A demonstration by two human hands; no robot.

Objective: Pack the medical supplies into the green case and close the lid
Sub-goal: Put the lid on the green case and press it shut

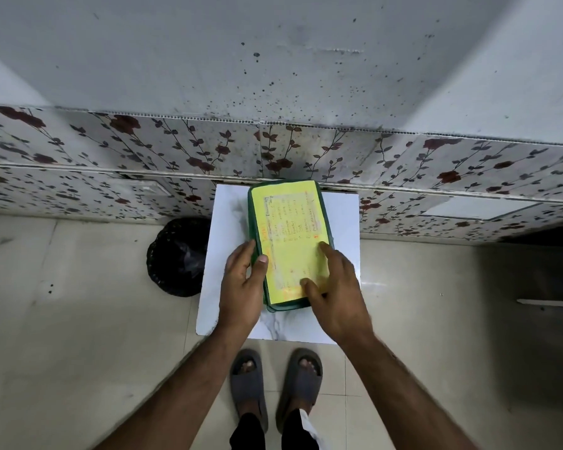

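The green case [325,203] lies on a small white marble-look table [228,216], its lid down, with a yellow printed label covering the top. My left hand [241,287] grips the case's near left edge, thumb on the lid. My right hand [335,287] rests flat on the near right part of the lid, fingers spread and pressing on the label. No medical supplies are visible outside the case; its contents are hidden.
A black bin with a dark bag [176,254] stands on the floor left of the table. A wall with floral tiles [143,151] runs right behind the table. My feet in grey sandals [273,384] stand at the table's near edge.
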